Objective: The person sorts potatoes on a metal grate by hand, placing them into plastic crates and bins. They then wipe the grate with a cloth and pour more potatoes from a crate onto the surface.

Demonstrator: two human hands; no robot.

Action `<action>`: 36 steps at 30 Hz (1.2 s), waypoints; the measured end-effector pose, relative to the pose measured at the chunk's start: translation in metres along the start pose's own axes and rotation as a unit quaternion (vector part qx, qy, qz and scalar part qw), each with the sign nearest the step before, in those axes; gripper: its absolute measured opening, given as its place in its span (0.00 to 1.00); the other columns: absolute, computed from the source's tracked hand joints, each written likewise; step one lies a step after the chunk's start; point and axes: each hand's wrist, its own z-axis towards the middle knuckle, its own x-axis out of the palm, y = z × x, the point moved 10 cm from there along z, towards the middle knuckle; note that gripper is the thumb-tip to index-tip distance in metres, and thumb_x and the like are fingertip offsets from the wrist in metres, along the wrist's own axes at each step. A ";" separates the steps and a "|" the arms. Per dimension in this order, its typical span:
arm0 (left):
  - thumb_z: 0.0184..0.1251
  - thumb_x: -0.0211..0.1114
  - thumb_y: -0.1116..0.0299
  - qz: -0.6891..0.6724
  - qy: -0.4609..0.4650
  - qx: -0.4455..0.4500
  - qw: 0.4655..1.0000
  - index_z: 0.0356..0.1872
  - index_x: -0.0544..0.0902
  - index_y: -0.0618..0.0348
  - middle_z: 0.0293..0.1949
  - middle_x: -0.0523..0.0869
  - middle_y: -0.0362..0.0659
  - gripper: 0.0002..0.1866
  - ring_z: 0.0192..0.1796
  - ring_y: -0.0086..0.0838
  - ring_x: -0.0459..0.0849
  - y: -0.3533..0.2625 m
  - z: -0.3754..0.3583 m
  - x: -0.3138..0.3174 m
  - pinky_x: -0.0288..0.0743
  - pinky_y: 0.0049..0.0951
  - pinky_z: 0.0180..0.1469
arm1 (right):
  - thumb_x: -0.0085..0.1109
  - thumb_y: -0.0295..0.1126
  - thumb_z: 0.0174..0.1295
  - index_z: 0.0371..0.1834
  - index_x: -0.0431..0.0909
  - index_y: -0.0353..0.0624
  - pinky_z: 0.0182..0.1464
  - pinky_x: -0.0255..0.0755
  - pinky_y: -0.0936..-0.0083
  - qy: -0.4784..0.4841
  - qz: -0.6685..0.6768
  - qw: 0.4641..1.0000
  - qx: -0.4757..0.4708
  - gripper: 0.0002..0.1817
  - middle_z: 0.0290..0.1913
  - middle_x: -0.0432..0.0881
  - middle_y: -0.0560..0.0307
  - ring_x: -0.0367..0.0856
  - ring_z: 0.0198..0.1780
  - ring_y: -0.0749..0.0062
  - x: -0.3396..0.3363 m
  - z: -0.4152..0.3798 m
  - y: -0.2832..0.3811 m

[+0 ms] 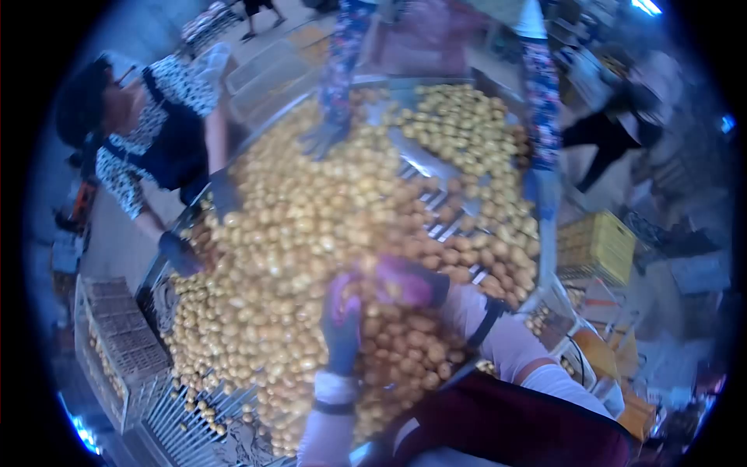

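My left hand (pixel 341 310), in a grey glove with a pink-purple palm, is held over the heap of round yellow-brown produce (pixel 272 241), too blurred to name for sure. Its fingers are curled, and what lies in them is smeared. Close beside it on the right is my right hand (pixel 411 282), gloved the same way, its fingers turned toward the left hand and blurred by motion. Browner round pieces (pixel 412 342) lie under both hands. Whether the right hand grips a piece cannot be seen.
A co-worker (pixel 167 124) at the left has gloved hands in the heap; another's gloved hand (pixel 325 140) reaches in from the far side. Metal slats (pixel 443 226) show through the produce. Crates stand around: a brown one (pixel 124 327) at left, a yellow one (pixel 597 247) at right.
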 end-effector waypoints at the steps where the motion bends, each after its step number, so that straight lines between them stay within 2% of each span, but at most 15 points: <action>1: 0.73 0.65 0.58 0.176 0.070 0.067 0.980 0.67 0.75 0.64 0.67 0.76 0.56 0.28 0.68 0.45 0.75 0.009 -0.015 0.029 0.68 0.43 0.69 | 0.53 0.50 0.76 0.68 0.73 0.40 0.51 0.76 0.72 -0.024 -0.013 1.000 -0.009 0.28 0.52 0.83 0.59 0.81 0.49 0.70 -0.006 -0.037 0.027; 4: 0.71 0.66 0.55 0.438 0.217 0.224 0.843 0.67 0.75 0.63 0.70 0.71 0.57 0.30 0.72 0.53 0.68 0.015 -0.074 0.113 0.62 0.51 0.73 | 0.48 0.56 0.77 0.68 0.70 0.43 0.44 0.73 0.80 -0.059 0.110 0.992 0.014 0.30 0.54 0.80 0.57 0.78 0.43 0.78 -0.016 -0.120 0.101; 7: 0.70 0.66 0.52 0.239 0.308 0.255 0.885 0.68 0.74 0.62 0.70 0.70 0.58 0.32 0.73 0.58 0.65 -0.047 -0.125 0.176 0.56 0.55 0.75 | 0.48 0.56 0.77 0.71 0.66 0.44 0.36 0.70 0.86 -0.127 0.539 0.819 0.149 0.31 0.58 0.79 0.53 0.75 0.39 0.81 -0.029 -0.226 0.097; 11: 0.72 0.63 0.54 0.266 0.339 0.184 0.884 0.71 0.71 0.63 0.71 0.68 0.58 0.33 0.76 0.56 0.63 -0.031 -0.146 0.189 0.52 0.53 0.78 | 0.54 0.51 0.76 0.70 0.69 0.48 0.32 0.70 0.84 -0.349 0.226 0.874 0.252 0.27 0.60 0.81 0.59 0.73 0.32 0.81 -0.115 -0.397 0.055; 13: 0.73 0.62 0.56 0.359 0.318 0.214 0.851 0.72 0.69 0.64 0.71 0.69 0.58 0.32 0.77 0.55 0.62 0.008 -0.135 0.173 0.51 0.52 0.79 | 0.58 0.44 0.75 0.70 0.71 0.50 0.29 0.71 0.81 -0.540 0.279 0.742 0.284 0.24 0.59 0.81 0.62 0.74 0.30 0.79 -0.122 -0.462 0.074; 15: 0.74 0.60 0.59 0.391 0.234 0.223 0.862 0.72 0.68 0.66 0.71 0.69 0.58 0.31 0.78 0.54 0.61 0.048 -0.122 0.140 0.50 0.51 0.80 | 0.59 0.43 0.75 0.69 0.71 0.51 0.32 0.72 0.80 -0.588 0.290 0.725 0.211 0.22 0.59 0.81 0.62 0.77 0.33 0.79 -0.131 -0.550 0.068; 16: 0.75 0.60 0.60 0.311 0.169 0.246 0.902 0.72 0.68 0.67 0.72 0.69 0.58 0.30 0.78 0.54 0.61 -0.004 -0.115 0.111 0.50 0.50 0.80 | 0.57 0.39 0.76 0.72 0.69 0.49 0.42 0.76 0.79 -0.621 0.324 0.681 0.214 0.24 0.62 0.80 0.59 0.81 0.45 0.74 -0.129 -0.609 0.057; 20: 0.73 0.60 0.65 0.334 0.059 0.231 0.912 0.73 0.69 0.62 0.72 0.69 0.55 0.29 0.77 0.51 0.63 -0.006 -0.079 0.032 0.54 0.50 0.79 | 0.64 0.39 0.68 0.70 0.70 0.42 0.52 0.71 0.71 -0.786 0.111 0.535 0.289 0.29 0.60 0.80 0.51 0.78 0.54 0.64 -0.105 -0.775 0.062; 23: 0.72 0.62 0.63 0.431 0.020 0.195 0.881 0.74 0.69 0.60 0.73 0.69 0.55 0.31 0.77 0.51 0.63 -0.002 -0.063 0.008 0.55 0.49 0.78 | 0.70 0.38 0.61 0.67 0.70 0.34 0.61 0.71 0.58 -0.616 -0.298 0.489 0.541 0.34 0.58 0.79 0.41 0.77 0.60 0.50 -0.125 -0.734 0.081; 24: 0.70 0.66 0.57 0.405 0.040 0.193 0.893 0.74 0.69 0.56 0.74 0.69 0.53 0.34 0.77 0.56 0.61 0.011 -0.059 0.008 0.53 0.56 0.78 | 0.72 0.38 0.59 0.66 0.70 0.31 0.65 0.70 0.54 -0.563 -0.371 0.514 0.531 0.36 0.57 0.79 0.37 0.77 0.61 0.45 -0.132 -0.669 0.080; 25: 0.68 0.66 0.56 0.473 0.061 0.198 0.857 0.73 0.71 0.57 0.73 0.70 0.53 0.34 0.77 0.58 0.60 0.019 -0.063 0.016 0.53 0.58 0.77 | 0.73 0.38 0.56 0.65 0.71 0.31 0.63 0.71 0.54 -0.585 -0.435 0.587 0.351 0.36 0.55 0.80 0.39 0.78 0.60 0.47 -0.132 -0.608 0.071; 26: 0.67 0.66 0.55 0.537 0.080 0.201 0.815 0.72 0.72 0.57 0.73 0.71 0.53 0.34 0.77 0.61 0.60 0.027 -0.070 0.027 0.53 0.61 0.76 | 0.72 0.38 0.54 0.64 0.72 0.31 0.64 0.71 0.55 -0.481 -0.501 0.619 0.366 0.36 0.57 0.79 0.37 0.77 0.60 0.47 -0.134 -0.491 0.100; 29: 0.62 0.68 0.51 0.574 0.078 0.217 0.786 0.69 0.75 0.55 0.70 0.73 0.52 0.35 0.74 0.68 0.60 0.035 -0.073 0.037 0.54 0.69 0.72 | 0.65 0.61 0.62 0.76 0.62 0.39 0.75 0.53 0.41 -0.405 -0.546 0.714 0.165 0.48 0.73 0.63 0.31 0.59 0.75 0.31 -0.124 -0.309 0.103; 34: 0.62 0.68 0.50 0.584 0.081 0.144 0.795 0.66 0.76 0.54 0.69 0.74 0.52 0.33 0.72 0.68 0.62 0.025 -0.061 0.036 0.55 0.70 0.71 | 0.59 0.66 0.61 0.78 0.64 0.49 0.73 0.45 0.27 -0.328 -0.597 0.632 0.369 0.47 0.78 0.60 0.35 0.55 0.77 0.28 -0.164 -0.175 0.026; 36: 0.61 0.69 0.51 0.575 0.074 0.118 0.806 0.66 0.76 0.51 0.69 0.73 0.50 0.32 0.71 0.68 0.62 0.028 -0.057 0.035 0.55 0.71 0.71 | 0.58 0.64 0.63 0.79 0.64 0.54 0.71 0.46 0.25 -0.313 -0.573 0.719 0.237 0.44 0.78 0.58 0.32 0.55 0.76 0.26 -0.188 -0.130 0.007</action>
